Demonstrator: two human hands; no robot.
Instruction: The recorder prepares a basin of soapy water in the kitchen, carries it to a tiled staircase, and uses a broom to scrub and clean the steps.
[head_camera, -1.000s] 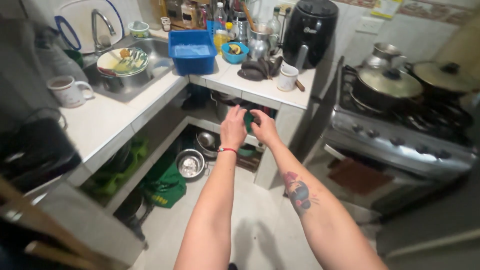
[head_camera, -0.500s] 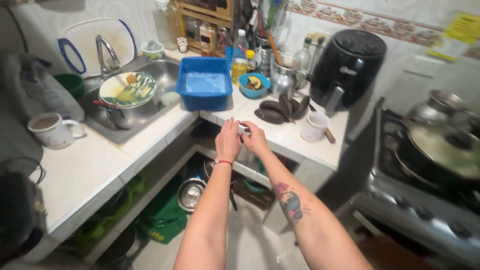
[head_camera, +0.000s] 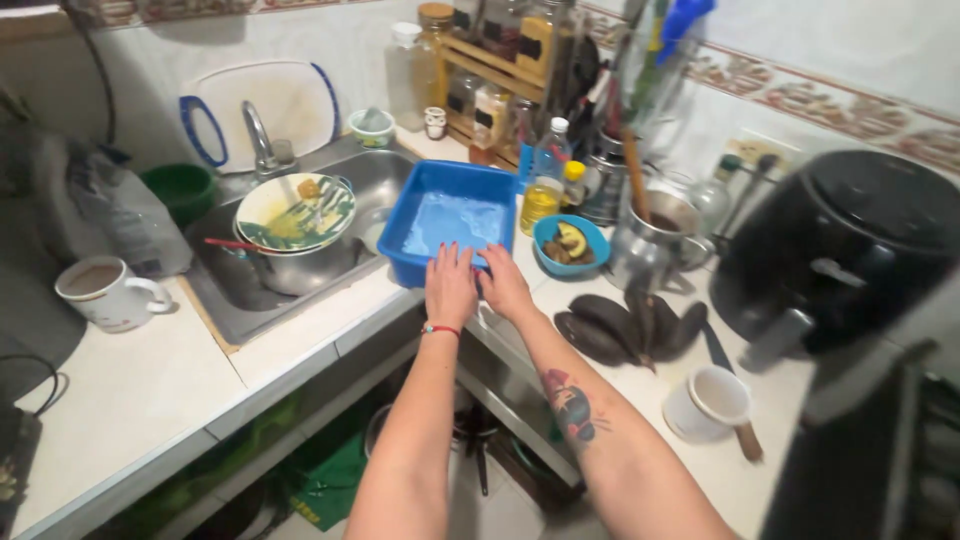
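Both hands meet at the near rim of the blue tub (head_camera: 450, 225), which sits on the counter (head_camera: 150, 370) at the corner next to the sink (head_camera: 375, 175). The left hand (head_camera: 450, 285) lies palm down with fingers spread, fingertips on or just over the tub's front edge. The right hand (head_camera: 503, 285) is beside it at 3 o'clock, fingers loosely curled toward the same edge; whether it pinches the rim or only touches it cannot be told. Neither hand has a closed hold on the tub.

The tub holds a shallow layer of foamy water.

Hazards, as judged from this layout:

1. Spill. The tub's near wall stands at the counter edge. A pull toward 6 o'clock by the front rim alone would tip it, and water would slosh over the edge onto the shelves below.
2. Slip. A wet rim under flat, spread fingers gives poor purchase; the tub can slide out of control.
3. Collision at 3 o'clock. A small blue bowl (head_camera: 568, 243) stands just beside the tub, with an oil bottle (head_camera: 542, 200) behind it. A sideways shove would knock either.
4. Collision at 9 o'clock. A pot with a plate (head_camera: 295, 212) on top sits in the sink, near the tub's left wall. A lift toward the sink could strike it.
5. Dark plantains (head_camera: 625, 325) and a white cup (head_camera: 712, 400) lie near the right forearm; an elbow sweep would displace them.
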